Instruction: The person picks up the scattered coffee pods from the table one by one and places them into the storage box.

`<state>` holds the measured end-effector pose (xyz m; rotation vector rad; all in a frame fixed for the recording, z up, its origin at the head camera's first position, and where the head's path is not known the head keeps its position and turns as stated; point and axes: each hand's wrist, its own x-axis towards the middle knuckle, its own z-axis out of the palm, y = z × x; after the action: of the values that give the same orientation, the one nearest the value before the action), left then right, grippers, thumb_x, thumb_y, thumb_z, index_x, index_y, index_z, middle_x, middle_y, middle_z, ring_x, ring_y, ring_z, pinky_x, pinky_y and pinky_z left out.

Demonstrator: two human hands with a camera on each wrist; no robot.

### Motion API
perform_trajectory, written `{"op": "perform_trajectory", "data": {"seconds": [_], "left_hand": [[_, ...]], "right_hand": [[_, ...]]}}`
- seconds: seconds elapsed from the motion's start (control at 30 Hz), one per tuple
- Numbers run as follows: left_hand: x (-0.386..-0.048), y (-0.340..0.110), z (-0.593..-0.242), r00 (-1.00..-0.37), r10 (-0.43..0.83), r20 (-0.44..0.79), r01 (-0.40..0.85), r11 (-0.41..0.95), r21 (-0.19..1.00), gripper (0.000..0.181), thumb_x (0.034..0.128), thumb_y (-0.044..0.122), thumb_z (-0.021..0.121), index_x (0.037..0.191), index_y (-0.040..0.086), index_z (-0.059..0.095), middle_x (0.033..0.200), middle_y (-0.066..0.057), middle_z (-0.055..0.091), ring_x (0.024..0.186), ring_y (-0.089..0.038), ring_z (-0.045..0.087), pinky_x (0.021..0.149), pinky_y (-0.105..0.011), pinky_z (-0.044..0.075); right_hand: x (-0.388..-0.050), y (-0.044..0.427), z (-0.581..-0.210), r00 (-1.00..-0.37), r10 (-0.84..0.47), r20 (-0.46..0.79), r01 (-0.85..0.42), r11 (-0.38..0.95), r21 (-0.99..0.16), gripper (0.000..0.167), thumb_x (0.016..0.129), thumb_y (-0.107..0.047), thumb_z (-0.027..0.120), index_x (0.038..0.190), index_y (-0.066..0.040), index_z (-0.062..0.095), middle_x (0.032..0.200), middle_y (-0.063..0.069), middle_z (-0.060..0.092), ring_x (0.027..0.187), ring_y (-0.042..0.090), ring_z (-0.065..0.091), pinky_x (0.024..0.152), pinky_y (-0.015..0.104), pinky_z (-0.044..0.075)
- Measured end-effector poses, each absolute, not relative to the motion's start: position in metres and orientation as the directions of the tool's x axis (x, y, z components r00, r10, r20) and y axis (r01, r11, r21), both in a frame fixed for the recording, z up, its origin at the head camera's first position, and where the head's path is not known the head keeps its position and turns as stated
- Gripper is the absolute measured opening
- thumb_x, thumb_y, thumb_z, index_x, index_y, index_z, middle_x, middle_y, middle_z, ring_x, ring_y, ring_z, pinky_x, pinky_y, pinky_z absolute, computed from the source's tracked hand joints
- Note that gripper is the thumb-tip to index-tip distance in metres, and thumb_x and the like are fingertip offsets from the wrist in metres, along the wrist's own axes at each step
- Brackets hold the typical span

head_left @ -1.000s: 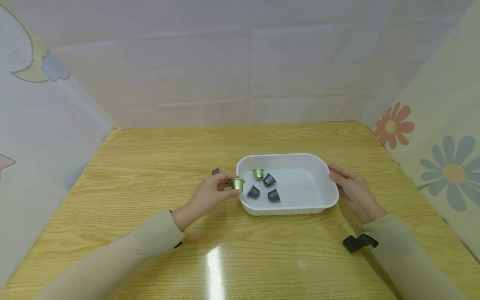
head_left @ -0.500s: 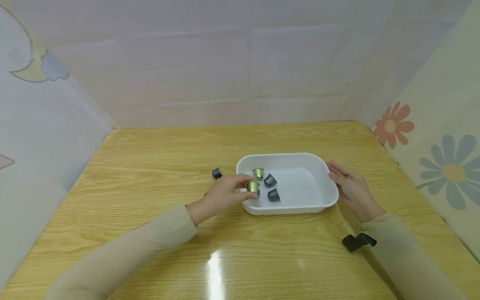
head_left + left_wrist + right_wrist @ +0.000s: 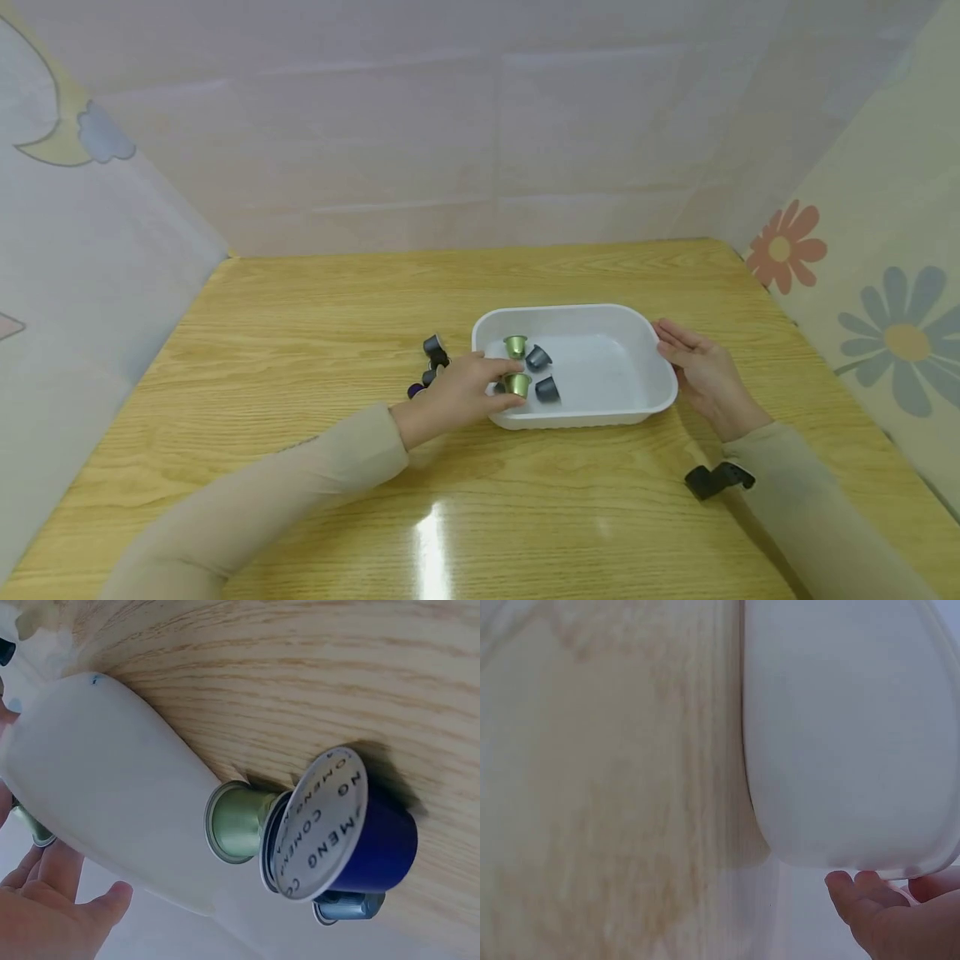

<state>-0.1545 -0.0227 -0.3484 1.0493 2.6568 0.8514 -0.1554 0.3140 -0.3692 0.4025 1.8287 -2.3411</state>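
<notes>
My left hand (image 3: 457, 390) reaches over the left end of the white tray (image 3: 611, 410), thumb and fingers around a green capsule (image 3: 517, 385) low inside it. In the left wrist view, a green capsule (image 3: 34, 826) shows by the fingers of the left hand (image 3: 49, 922) at the tray's rim. Another green capsule (image 3: 515, 347) and dark capsules (image 3: 547, 389) lie in the tray; one is partly hidden by the hand. My right hand (image 3: 712, 383) grips the tray's right end; the right wrist view shows its fingers (image 3: 847, 896) at the rim.
Left of the tray, behind my left hand, several capsules lie on the wooden table (image 3: 315, 333), including a dark one (image 3: 433, 346) and a purple-blue one (image 3: 386, 844). A green capsule (image 3: 236, 823) is beside the blue one. Patterned fabric (image 3: 862, 250) borders the table.
My left hand has moved right and over the tray's edge with the green capsule, now lower inside. More capsules on the table have come into sight behind it. My right hand has stayed at the tray.
</notes>
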Motion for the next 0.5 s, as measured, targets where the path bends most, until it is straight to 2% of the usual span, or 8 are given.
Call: {"op": "perform_trajectory", "data": {"seconds": [0.07,0.13,0.23,0.3,0.4,0.43,0.5], "left_hand": [[-0.155,-0.021,-0.35,-0.735,0.677,0.049,0.586,0.597,0.548,0.045,0.0894,0.03,0.072,0.127,0.006,0.064,0.105,-0.006,0.07,0.101,-0.03,0.063,0.089,-0.043,0.052],[-0.156,-0.02,-0.351,-0.73,0.682,0.049,0.597,0.601,0.531,0.044,0.0894,0.03,0.072,0.126,0.007,0.064,0.11,-0.006,0.07,0.11,-0.032,0.061,0.101,-0.048,0.045],[-0.157,-0.019,-0.353,-0.719,0.693,0.046,0.606,0.594,0.529,0.045,0.09,0.029,0.071,0.127,0.005,0.063,0.116,-0.007,0.069,0.112,-0.031,0.061,0.105,-0.049,0.04],[-0.157,-0.019,-0.353,-0.718,0.694,0.05,0.608,0.59,0.531,0.046,0.0904,0.028,0.071,0.128,0.004,0.062,0.12,-0.008,0.067,0.116,-0.029,0.06,0.108,-0.049,0.036],[-0.155,-0.023,-0.353,-0.738,0.672,0.06,0.582,0.59,0.559,0.046,0.0908,0.027,0.07,0.13,0.004,0.061,0.124,-0.008,0.065,0.119,-0.026,0.058,0.112,-0.047,0.032],[-0.154,-0.025,-0.352,-0.755,0.653,0.062,0.563,0.597,0.572,0.047,0.0908,0.027,0.07,0.13,0.005,0.061,0.127,-0.008,0.064,0.12,-0.026,0.057,0.11,-0.046,0.034],[-0.153,-0.031,-0.35,-0.78,0.619,0.094,0.541,0.592,0.597,0.045,0.0909,0.026,0.07,0.13,0.005,0.061,0.127,-0.008,0.063,0.106,-0.024,0.064,0.103,-0.042,0.043]], "right_hand": [[-0.156,0.314,-0.369,-0.951,0.05,-0.304,0.286,-0.229,-0.931,0.071,0.095,-0.012,0.062,0.153,-0.006,0.022,0.133,-0.011,0.053,0.125,0.0,0.047,0.101,0.02,0.039],[-0.156,0.313,-0.368,-0.948,0.048,-0.313,0.297,-0.208,-0.932,0.07,0.096,-0.013,0.06,0.154,-0.007,0.02,0.146,-0.005,0.04,0.136,0.007,0.034,0.106,0.024,0.032],[-0.156,0.313,-0.368,-0.945,0.048,-0.323,0.308,-0.192,-0.932,0.069,0.098,-0.014,0.058,0.154,-0.007,0.018,0.156,0.004,0.022,0.144,0.017,0.02,0.109,0.026,0.028],[-0.156,0.313,-0.368,-0.945,0.05,-0.324,0.309,-0.199,-0.93,0.07,0.097,-0.014,0.058,0.154,-0.007,0.018,0.156,0.003,0.022,0.144,0.016,0.019,0.106,0.022,0.033],[-0.156,0.314,-0.369,-0.946,0.049,-0.32,0.303,-0.215,-0.928,0.072,0.096,-0.014,0.061,0.154,-0.007,0.019,0.152,-0.001,0.03,0.142,0.013,0.023,0.096,0.016,0.043],[-0.155,0.315,-0.369,-0.947,0.049,-0.317,0.3,-0.216,-0.929,0.072,0.096,-0.015,0.061,0.154,-0.007,0.02,0.15,-0.003,0.033,0.142,0.012,0.025,0.092,0.014,0.045],[-0.155,0.315,-0.369,-0.95,0.046,-0.31,0.292,-0.226,-0.929,0.072,0.095,-0.014,0.062,0.154,-0.007,0.021,0.146,-0.006,0.04,0.141,0.013,0.025,0.088,0.012,0.047]]}}
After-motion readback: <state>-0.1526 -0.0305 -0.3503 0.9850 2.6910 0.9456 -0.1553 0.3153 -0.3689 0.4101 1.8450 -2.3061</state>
